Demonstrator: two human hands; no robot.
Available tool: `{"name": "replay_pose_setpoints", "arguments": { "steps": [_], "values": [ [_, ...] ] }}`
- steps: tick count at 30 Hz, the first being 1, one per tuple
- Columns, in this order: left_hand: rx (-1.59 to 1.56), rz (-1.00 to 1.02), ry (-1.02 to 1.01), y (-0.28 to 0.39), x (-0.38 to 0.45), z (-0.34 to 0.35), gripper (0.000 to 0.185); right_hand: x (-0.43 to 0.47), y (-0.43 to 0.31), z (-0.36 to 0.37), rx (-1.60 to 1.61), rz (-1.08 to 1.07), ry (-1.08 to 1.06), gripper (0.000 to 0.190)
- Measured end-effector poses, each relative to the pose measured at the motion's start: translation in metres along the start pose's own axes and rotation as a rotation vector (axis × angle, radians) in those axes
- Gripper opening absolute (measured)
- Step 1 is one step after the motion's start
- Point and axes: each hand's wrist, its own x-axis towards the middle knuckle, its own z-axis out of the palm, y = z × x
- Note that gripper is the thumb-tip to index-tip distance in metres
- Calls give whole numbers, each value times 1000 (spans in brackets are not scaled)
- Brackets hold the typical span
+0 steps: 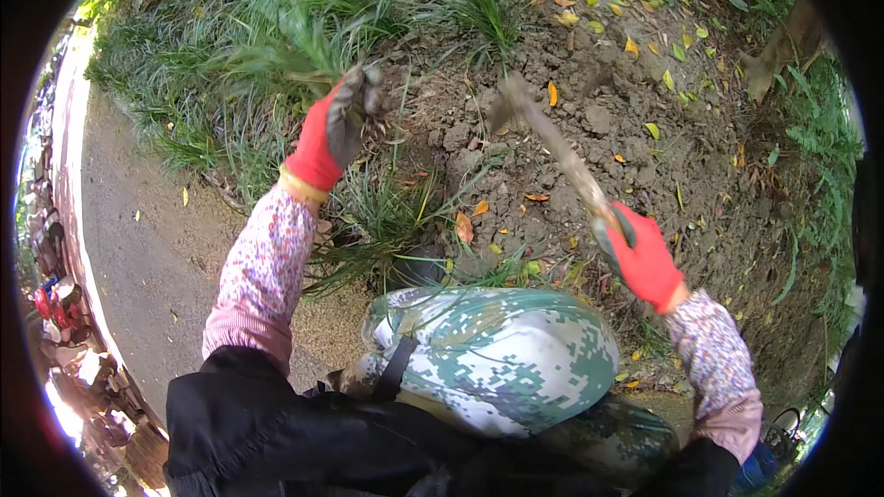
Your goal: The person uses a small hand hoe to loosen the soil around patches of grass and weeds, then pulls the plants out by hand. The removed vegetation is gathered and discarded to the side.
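My left hand [323,134], in a red and grey work glove, grips a grass clump [304,59] near its base. The blades trail up and left, blurred; soil-covered roots [376,125] hang at the right of the fist. My right hand [644,252], gloved alike, is closed around the wooden handle [566,155] of a small hoe. Its blurred metal head [503,109] is over or against the loosened brown soil [476,131]; contact cannot be told. Another grass tuft [394,210] lies or stands below my left hand, near a dark rounded thing [418,268], partly covered by blades.
Dense grass [228,34] covers the upper left, with another tuft [487,10] at the top. A paved path [138,221] runs along the left. Camouflage-patterned cloth [511,359] bulges before my body. A tree root or trunk [784,48] and ferns [825,145] border the right.
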Motion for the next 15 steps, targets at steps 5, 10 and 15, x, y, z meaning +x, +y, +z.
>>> {"name": "replay_pose_setpoints", "arguments": {
  "steps": [5, 10, 15],
  "values": [
    [421, -132, 288, -10, -25, -22, 37, 88, 25, 95, 207, -62, 178, 52],
    [707, -102, 210, -6, -29, -30, 30, 136, 90, 187, 171, 339, 112, 70],
    [530, -6, 130, -79, -12, 0, 43, 93, 114, 209, 256, 350, -1, 74]
  ]
}}
